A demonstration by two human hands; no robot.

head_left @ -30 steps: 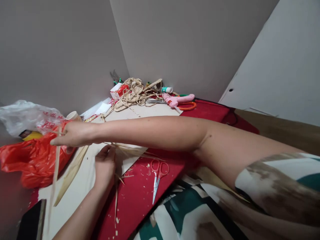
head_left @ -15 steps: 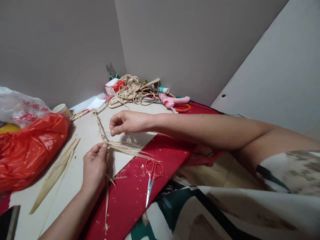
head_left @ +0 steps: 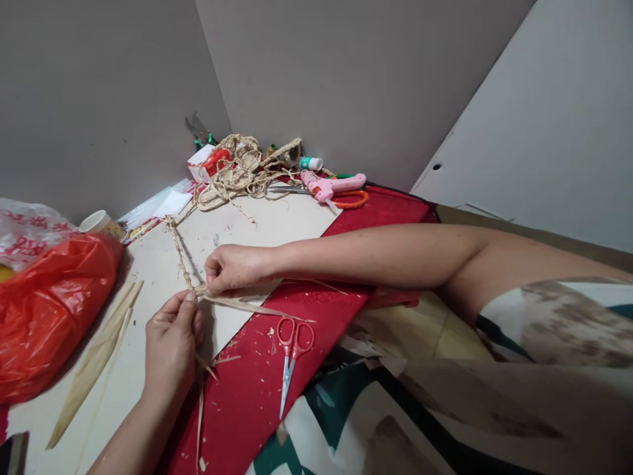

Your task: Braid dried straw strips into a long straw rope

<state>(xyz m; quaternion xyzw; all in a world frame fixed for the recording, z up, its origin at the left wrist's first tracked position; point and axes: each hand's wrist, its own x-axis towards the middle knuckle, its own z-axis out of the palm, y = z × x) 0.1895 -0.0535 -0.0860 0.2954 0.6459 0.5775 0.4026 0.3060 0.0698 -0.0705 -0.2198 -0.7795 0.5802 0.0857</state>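
Note:
A thin braided straw cord (head_left: pixel 179 254) runs from the pile of braid down to my left hand (head_left: pixel 171 336), which pinches its working end between thumb and fingers. Loose straw strands (head_left: pixel 247 305) fan out to the right from that point. Just right of it, my right hand (head_left: pixel 237 269) is closed in a pinch on some of these strands. More strands hang below my left hand. Small red-handled scissors (head_left: pixel 291 356) lie on the red cloth (head_left: pixel 237 402), nearest to the loose strand tips.
Dry husk leaves (head_left: pixel 93 363) lie left on the pale board (head_left: pixel 148 330). Beyond them are a red plastic bag (head_left: pixel 59 310) and a paper cup (head_left: pixel 101 224). At the back sit coiled straw braid (head_left: pixel 237 171), a pink glue gun (head_left: pixel 326 185), orange-handled scissors (head_left: pixel 359 199) and green-handled pliers (head_left: pixel 200 130).
My right hand has come down to the strands and closed on some of them. My left hand keeps its pinch. The whole view has shifted slightly.

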